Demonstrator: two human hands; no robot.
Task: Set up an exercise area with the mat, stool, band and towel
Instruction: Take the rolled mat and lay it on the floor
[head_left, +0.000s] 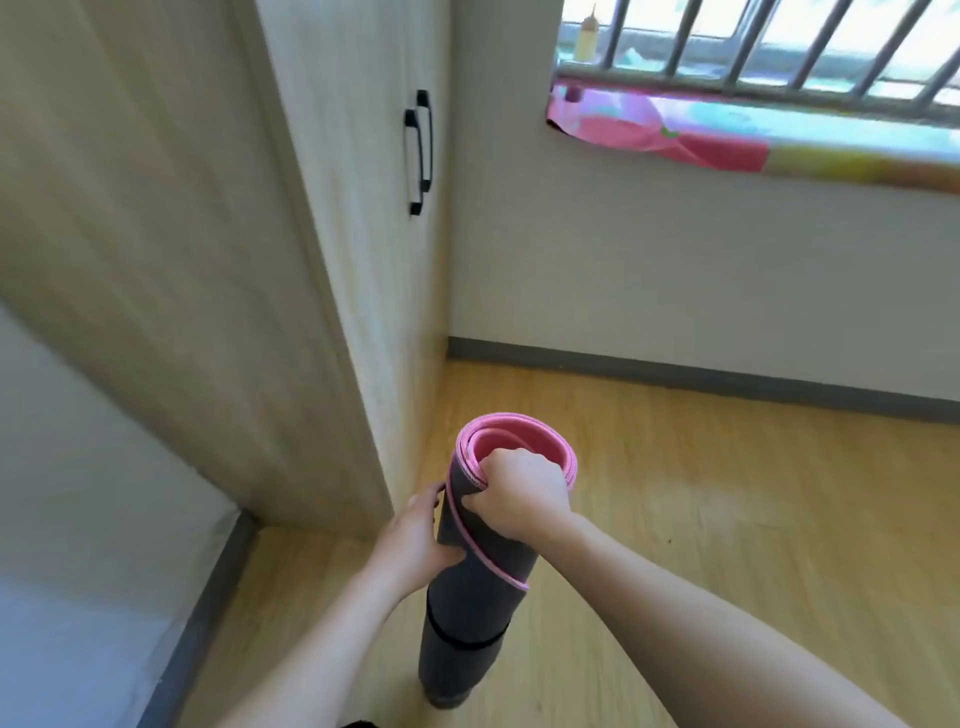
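Note:
A rolled exercise mat, grey outside and pink inside, stands upright on the wooden floor beside the wardrobe corner. A thin black strap circles its lower part. My right hand grips the top rim, fingers hooked into the pink roll opening and thumb on the grey outside. My left hand holds the roll's left side lower down, fingers curled around it. The stool, band and towel are not in view.
A tall light-wood wardrobe with black handles stands at the left. A white wall with grey skirting runs behind. A barred window has a pink patterned cloth on its sill. Wooden floor spreads to the right.

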